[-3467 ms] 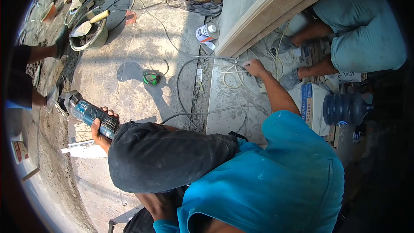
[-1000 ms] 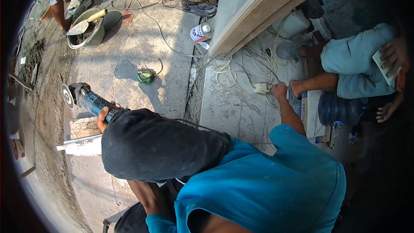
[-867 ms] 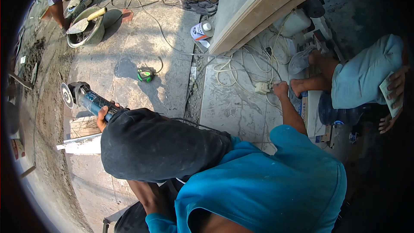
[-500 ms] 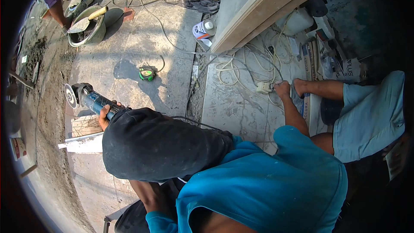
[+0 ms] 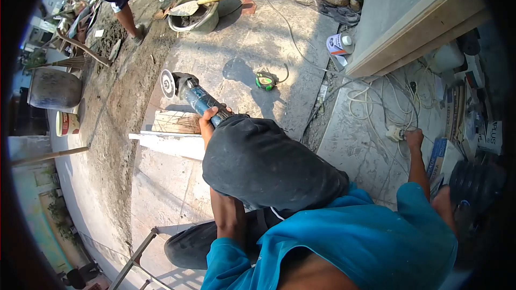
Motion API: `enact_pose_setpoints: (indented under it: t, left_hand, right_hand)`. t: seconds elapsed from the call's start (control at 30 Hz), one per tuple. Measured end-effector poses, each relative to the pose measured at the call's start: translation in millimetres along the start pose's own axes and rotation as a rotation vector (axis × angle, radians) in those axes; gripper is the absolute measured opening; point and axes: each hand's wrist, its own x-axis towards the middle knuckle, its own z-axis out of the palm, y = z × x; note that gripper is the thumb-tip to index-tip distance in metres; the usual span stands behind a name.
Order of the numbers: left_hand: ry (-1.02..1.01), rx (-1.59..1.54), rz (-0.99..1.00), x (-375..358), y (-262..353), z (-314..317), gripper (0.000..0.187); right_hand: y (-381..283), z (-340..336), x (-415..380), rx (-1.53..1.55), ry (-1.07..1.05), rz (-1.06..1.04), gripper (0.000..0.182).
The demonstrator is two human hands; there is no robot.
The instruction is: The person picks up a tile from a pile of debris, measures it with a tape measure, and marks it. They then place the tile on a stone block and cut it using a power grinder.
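My left hand (image 5: 210,121) is wrapped round the body of a blue angle grinder (image 5: 200,100), partly hidden behind my black-trousered knee. The grinder's round disc (image 5: 168,84) points up and left, apart from the wood and pale strip below it. Over on the tiles, my right hand (image 5: 414,138) is closed at the end of a white extension socket (image 5: 395,133). A dark cord runs into its fingers, which appear to pinch a plug; the plug itself is mostly covered. A green and black tape measure (image 5: 265,80) lies on the concrete beyond the grinder.
A mortar bucket (image 5: 207,21) holds a trowel (image 5: 188,7). Near the door frame (image 5: 419,32) stands a white bottle (image 5: 339,44). Loose cables (image 5: 371,102) tangle across the tiles. Below the grinder lie a wooden block (image 5: 174,122) and a white strip (image 5: 166,143). Another person's leg (image 5: 127,20) shows at upper left.
My view has swung left, so the scene sits further right. Both hands keep their places at grinder and socket. The nearby person's leg in light-blue shorts has mostly left view.
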Motion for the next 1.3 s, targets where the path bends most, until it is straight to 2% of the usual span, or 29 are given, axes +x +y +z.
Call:
enact_pose_setpoints:
  t: [0.07, 0.1, 0.2, 0.27, 0.33, 0.4, 0.43, 0.47, 0.53, 0.57, 0.6, 0.63, 0.67, 0.7, 0.73, 0.77, 0.8, 0.87, 0.93, 0.97, 1.0, 1.03, 1.07, 1.13, 1.17, 1.2, 1.23, 1.27, 1.3]
  left_hand:
    - [-0.026, 0.016, 0.021, -4.8, 1.0, 2.7, 0.037]
    - [-0.068, 0.0, 0.001, -3.1, 1.9, 2.2, 0.034]
    - [-0.065, -0.032, -0.026, -5.7, 0.9, 3.8, 0.034]
    - [-0.052, -0.033, -0.029, -10.3, -0.4, 5.4, 0.034]
    - [-0.049, -0.04, -0.026, -11.9, -0.5, 9.4, 0.035]
    - [-0.062, -0.043, -0.042, -12.3, -0.2, 12.2, 0.035]
    - [-0.066, -0.039, -0.043, -9.9, 0.4, 10.5, 0.035]
    - [-0.078, -0.044, -0.042, -4.4, -2.3, 7.3, 0.035]
    - [-0.123, -0.074, -0.035, 10.0, -3.1, -2.9, 0.035]
    - [-0.12, -0.073, -0.047, 7.3, -2.5, -0.2, 0.034]
    - [-0.114, -0.078, -0.054, 1.8, -1.6, 4.5, 0.034]
    - [-0.108, -0.053, -0.037, 0.6, 0.0, 7.0, 0.033]
    - [-0.102, 0.008, 0.023, 3.4, -1.5, 5.0, 0.034]
    - [-0.107, 0.033, 0.038, 5.5, -2.8, 3.0, 0.033]
    - [-0.113, 0.062, 0.049, 7.6, -4.7, 2.2, 0.032]
    - [-0.11, 0.033, 0.066, 7.6, -6.0, 4.9, 0.032]
    - [-0.111, 0.077, 0.081, 5.2, -7.4, 9.2, 0.034]
    - [-0.113, 0.105, 0.106, 6.1, -16.0, 15.4, 0.036]
    - [-0.129, 0.121, 0.137, 12.4, -29.1, 18.7, 0.035]
    - [-0.133, 0.173, 0.139, 18.2, -36.2, 17.4, 0.033]
    - [-0.117, 0.144, 0.162, 24.1, -48.2, 16.9, 0.033]
    - [-0.116, 0.266, 0.126, 31.3, -58.0, 16.2, 0.032]
    - [-0.104, 0.387, 0.094, 35.4, -60.7, 12.0, 0.032]
    - [-0.098, 0.423, 0.144, 39.1, -66.0, 5.4, 0.037]
    - [-0.096, 0.43, 0.171, 40.0, -68.5, 3.6, 0.04]
    - [-0.088, 0.439, 0.189, 40.6, -67.9, -0.6, 0.042]
    - [-0.081, 0.438, 0.204, 42.1, -69.1, -3.9, 0.045]
    - [-0.08, 0.444, 0.215, 43.2, -72.5, -4.1, 0.048]
    - [-0.072, 0.458, 0.226, 43.8, -72.6, -8.6, 0.05]
  right_hand:
    - [25.5, 8.7, 13.1, 0.027, 0.013, -0.056, 0.012]
    - [-6.2, -7.6, -7.2, -0.012, -0.054, -0.003, 0.012]
    - [8.7, 1.7, 2.3, 0.033, -0.06, -0.035, 0.013]
    - [3.0, -2.0, -7.3, -0.015, -0.002, -0.078, 0.015]
    - [27.5, 20.8, -0.5, -0.047, 0.067, -0.021, 0.021]
    - [24.3, 32.4, -3.1, -0.162, 0.231, 0.023, 0.027]
    - [23.1, 30.8, -3.3, -0.194, 0.143, 0.017, 0.021]
    - [23.9, 26.4, -6.4, -0.192, 0.15, 0.013, 0.021]
    - [39.6, 22.8, -4.4, -0.03, 0.052, -0.09, 0.029]
    - [48.6, 31.8, -6.8, -0.053, 0.08, 0.004, 0.045]
    - [61.0, 48.2, -10.7, -0.148, 0.233, 0.049, 0.06]
    - [24.7, 48.0, -41.8, -0.036, 0.405, 0.325, 0.064]
    - [-48.6, 22.2, -86.5, 0.21, 0.187, 0.457, 0.063]
    - [-1.9, 57.4, -67.9, 0.252, 0.068, 0.119, 0.051]
    - [-36.4, 86.8, -82.3, 0.351, 0.11, 0.117, 0.034]
    - [-137.2, 67.0, -129.5, 0.604, -0.353, 0.265, 0.02]
    - [-220.4, 69.7, -167.8, 0.77, -0.52, 0.183, 0.019]
    - [-329.7, 94.5, -197.5, 0.862, -0.866, -0.102, 0.031]
    - [-421.2, 133.1, -218.1, 0.976, -1.151, -0.253, 0.041]
    - [-459.3, 155.3, -226.4, 1.003, -1.302, -0.244, 0.053]
    - [-490.2, 174.0, -234.5, 0.991, -1.475, -0.136, 0.064]
    - [-510.3, 201.4, -230.4, 0.985, -1.743, -0.176, 0.069]
    - [-518.7, 211.6, -232.2, 0.949, -1.793, -0.199, 0.069]
    - [-523.4, 227.0, -240.1, 1.009, -2.061, -0.091, 0.066]
    - [-518.2, 233.6, -241.4, 1.071, -2.072, 0.03, 0.062]
    - [-515.8, 240.6, -244.1, 1.03, -2.11, 0.018, 0.062]
    - [-512.9, 246.7, -243.5, 1.069, -2.107, 0.136, 0.062]
    - [-509.5, 251.5, -242.7, 1.113, -2.092, 0.26, 0.061]
    - [-505.9, 257.2, -246.0, 1.157, -2.011, 0.283, 0.06]
